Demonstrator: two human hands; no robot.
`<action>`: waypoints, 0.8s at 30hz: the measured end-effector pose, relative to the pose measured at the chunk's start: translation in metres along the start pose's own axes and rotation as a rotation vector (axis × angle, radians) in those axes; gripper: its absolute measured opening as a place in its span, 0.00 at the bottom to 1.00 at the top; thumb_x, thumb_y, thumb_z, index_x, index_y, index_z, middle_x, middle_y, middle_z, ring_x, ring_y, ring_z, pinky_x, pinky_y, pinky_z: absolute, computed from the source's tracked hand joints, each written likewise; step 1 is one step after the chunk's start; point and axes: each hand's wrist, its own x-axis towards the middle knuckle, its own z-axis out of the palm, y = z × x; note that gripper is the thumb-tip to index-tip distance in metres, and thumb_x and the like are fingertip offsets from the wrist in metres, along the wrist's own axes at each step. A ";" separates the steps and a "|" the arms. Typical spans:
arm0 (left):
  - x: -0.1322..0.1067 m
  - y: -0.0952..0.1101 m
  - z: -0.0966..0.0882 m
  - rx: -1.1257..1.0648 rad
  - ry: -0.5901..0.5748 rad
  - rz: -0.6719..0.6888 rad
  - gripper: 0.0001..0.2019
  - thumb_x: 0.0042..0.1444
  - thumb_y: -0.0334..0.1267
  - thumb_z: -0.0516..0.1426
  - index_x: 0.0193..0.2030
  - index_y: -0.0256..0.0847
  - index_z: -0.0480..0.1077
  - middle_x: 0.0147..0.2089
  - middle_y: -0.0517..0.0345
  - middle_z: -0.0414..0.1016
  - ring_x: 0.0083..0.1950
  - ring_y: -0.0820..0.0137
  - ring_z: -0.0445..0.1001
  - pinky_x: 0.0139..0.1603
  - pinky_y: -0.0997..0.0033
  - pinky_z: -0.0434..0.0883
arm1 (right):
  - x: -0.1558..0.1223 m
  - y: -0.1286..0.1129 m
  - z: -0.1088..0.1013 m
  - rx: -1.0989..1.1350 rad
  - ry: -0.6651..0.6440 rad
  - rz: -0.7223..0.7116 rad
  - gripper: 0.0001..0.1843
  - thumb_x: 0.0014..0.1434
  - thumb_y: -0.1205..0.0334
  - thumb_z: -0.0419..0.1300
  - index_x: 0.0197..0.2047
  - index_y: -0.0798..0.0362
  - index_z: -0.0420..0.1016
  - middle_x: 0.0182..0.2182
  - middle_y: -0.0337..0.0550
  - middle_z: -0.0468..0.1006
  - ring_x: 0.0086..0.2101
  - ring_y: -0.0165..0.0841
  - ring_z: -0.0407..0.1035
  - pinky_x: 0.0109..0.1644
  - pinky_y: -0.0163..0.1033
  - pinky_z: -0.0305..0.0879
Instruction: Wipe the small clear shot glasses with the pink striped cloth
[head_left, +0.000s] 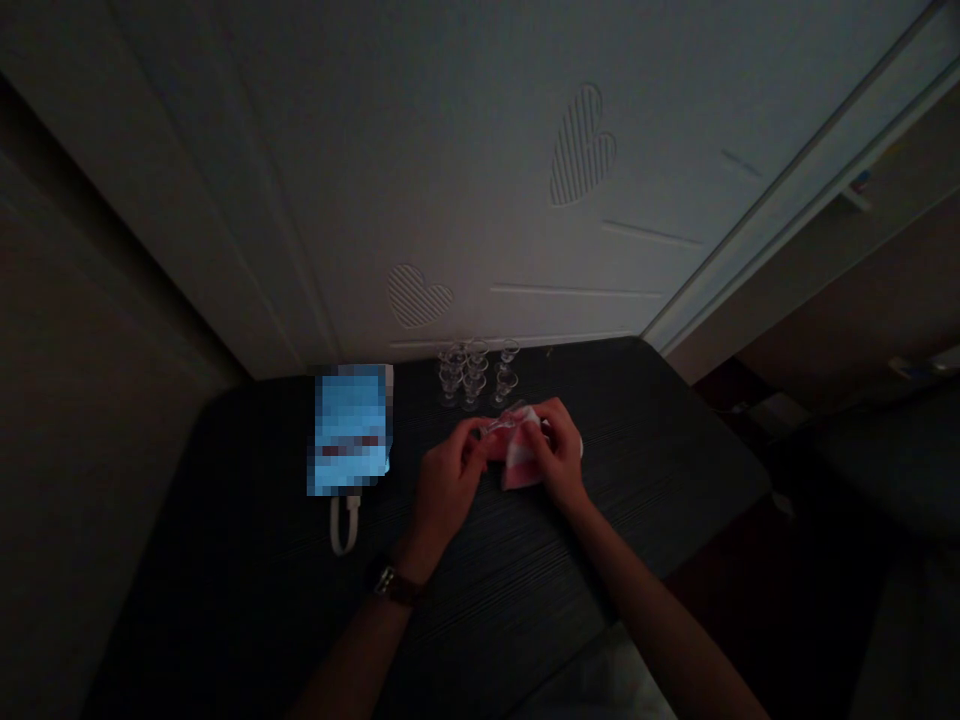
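Over the dark tabletop, my left hand (452, 465) is closed, its thumb and fingers pinching one end of a small clear glass (495, 425). My right hand (556, 452) is wrapped round a red-and-white cloth (523, 462), which is pressed against the glass and covers much of it. Part of the cloth hangs down between the two hands. Just beyond them, several small stemmed glasses (472, 380) stand in short rows.
To the left, a device with a lit, blurred screen (349, 430) stands on the dark table (465, 620), with a white cable (343, 540) looping from it. A pale panel (480, 210) with carved hearts rises directly behind the table. Past the right edge is a dim, cluttered area.
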 end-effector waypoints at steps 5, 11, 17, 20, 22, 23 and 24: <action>0.000 0.000 -0.001 0.008 -0.013 -0.009 0.14 0.61 0.45 0.46 0.40 0.40 0.68 0.21 0.64 0.68 0.24 0.72 0.70 0.26 0.77 0.63 | 0.000 0.003 -0.001 -0.020 0.007 0.002 0.08 0.59 0.61 0.54 0.40 0.49 0.74 0.34 0.41 0.67 0.36 0.32 0.65 0.34 0.36 0.63; 0.000 -0.001 -0.001 0.018 -0.026 -0.009 0.14 0.61 0.45 0.47 0.37 0.40 0.69 0.22 0.64 0.68 0.23 0.73 0.69 0.25 0.77 0.62 | 0.001 0.004 -0.001 -0.034 0.004 -0.005 0.08 0.60 0.60 0.54 0.39 0.49 0.74 0.33 0.40 0.66 0.35 0.32 0.65 0.34 0.35 0.62; 0.001 -0.002 -0.001 -0.067 -0.011 -0.032 0.14 0.61 0.43 0.47 0.47 0.40 0.68 0.29 0.60 0.73 0.26 0.73 0.71 0.26 0.77 0.65 | 0.002 0.002 0.001 -0.071 -0.008 -0.001 0.07 0.60 0.60 0.54 0.36 0.50 0.72 0.31 0.40 0.69 0.32 0.31 0.65 0.32 0.35 0.61; 0.001 -0.001 0.000 -0.069 -0.017 -0.025 0.15 0.60 0.43 0.49 0.50 0.41 0.67 0.33 0.58 0.75 0.27 0.73 0.71 0.27 0.76 0.66 | 0.002 0.003 0.001 -0.088 0.001 -0.003 0.07 0.60 0.61 0.53 0.36 0.50 0.72 0.31 0.39 0.69 0.31 0.31 0.65 0.32 0.35 0.60; 0.001 -0.003 0.001 -0.057 -0.014 -0.023 0.17 0.59 0.44 0.51 0.52 0.41 0.65 0.35 0.57 0.76 0.27 0.73 0.72 0.27 0.76 0.67 | 0.002 0.004 0.002 -0.086 0.003 0.008 0.07 0.60 0.60 0.53 0.36 0.50 0.72 0.30 0.39 0.68 0.31 0.30 0.65 0.32 0.35 0.60; 0.001 -0.003 0.002 -0.051 -0.013 -0.021 0.17 0.58 0.44 0.51 0.53 0.41 0.65 0.35 0.57 0.76 0.27 0.73 0.72 0.27 0.75 0.67 | 0.002 0.004 0.002 -0.083 0.003 0.015 0.07 0.60 0.60 0.53 0.36 0.50 0.72 0.30 0.39 0.68 0.31 0.30 0.65 0.32 0.35 0.60; 0.001 -0.005 0.002 -0.047 -0.013 -0.019 0.17 0.58 0.43 0.51 0.53 0.41 0.65 0.36 0.56 0.76 0.27 0.73 0.72 0.27 0.75 0.68 | 0.002 0.004 0.002 -0.080 0.003 0.022 0.07 0.60 0.59 0.53 0.36 0.50 0.72 0.31 0.39 0.68 0.31 0.30 0.65 0.32 0.34 0.60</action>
